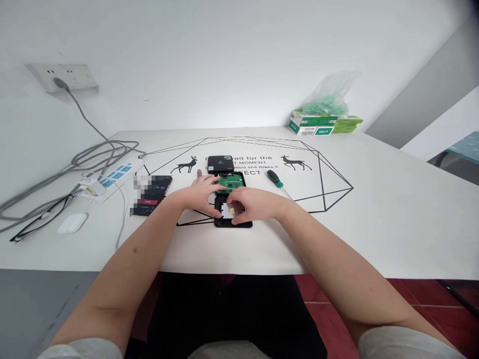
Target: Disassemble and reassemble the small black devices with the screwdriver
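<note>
White table [374, 219] printed with black line art and 2 deer fills the view, set against a pale wall. At its middle lies an opened black device shell [234, 223], a shallow tray whose far half holds a green circuit board [232, 182]; the shell's long axis runs away from the person, toward the wall. Both hands meet over the near half. The left hand [204, 194] rests curled on the shell's left edge, fingers touching the board's near side. The right hand [254, 204] pinches a small pale square part [229, 210] with a gold patch, just above the tray. Beyond the board sits a black lid [220, 163]. A green-handled screwdriver [277, 180] lies to the right, tip pointing toward the near right. A phone [151, 195], power strip [112, 178], glasses [41, 219] and white mouse [73, 223] lie left; green boxes [324, 124] under a plastic bag [329, 94] stand far right.
</note>
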The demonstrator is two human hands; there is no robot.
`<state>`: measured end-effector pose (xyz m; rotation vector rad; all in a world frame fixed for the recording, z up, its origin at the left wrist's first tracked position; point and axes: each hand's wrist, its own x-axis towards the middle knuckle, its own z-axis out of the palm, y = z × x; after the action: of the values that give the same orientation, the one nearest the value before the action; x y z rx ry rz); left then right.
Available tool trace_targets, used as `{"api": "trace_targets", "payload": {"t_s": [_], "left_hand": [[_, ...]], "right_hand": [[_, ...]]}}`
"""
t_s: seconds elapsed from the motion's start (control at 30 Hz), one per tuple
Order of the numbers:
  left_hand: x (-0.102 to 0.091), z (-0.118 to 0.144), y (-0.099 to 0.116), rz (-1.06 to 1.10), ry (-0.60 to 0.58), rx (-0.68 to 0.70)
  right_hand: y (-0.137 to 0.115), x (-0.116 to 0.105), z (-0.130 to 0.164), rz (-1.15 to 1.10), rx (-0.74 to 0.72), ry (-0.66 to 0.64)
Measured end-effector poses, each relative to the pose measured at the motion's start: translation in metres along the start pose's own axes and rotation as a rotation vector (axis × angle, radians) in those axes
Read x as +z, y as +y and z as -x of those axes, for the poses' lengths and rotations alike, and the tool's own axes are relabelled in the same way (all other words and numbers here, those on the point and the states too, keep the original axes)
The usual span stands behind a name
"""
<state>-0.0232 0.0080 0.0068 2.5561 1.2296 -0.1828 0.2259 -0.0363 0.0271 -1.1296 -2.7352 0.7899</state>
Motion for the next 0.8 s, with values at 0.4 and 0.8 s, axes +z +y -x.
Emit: {"api": "trace_targets", "payload": {"t_s": [0.4, 0.8], "left_hand": [[0.000, -0.002, -0.005, 0.049, 0.065, 0.036], [0.009, -0.020, -0.016, -0.136, 0.523, -0.200]], "right_hand": [[-0.003, 0.002, -0.001, 0.074, -0.013, 0.032], [0.004, 0.000, -0.002, 0.161, -0.061, 0.093]]}}
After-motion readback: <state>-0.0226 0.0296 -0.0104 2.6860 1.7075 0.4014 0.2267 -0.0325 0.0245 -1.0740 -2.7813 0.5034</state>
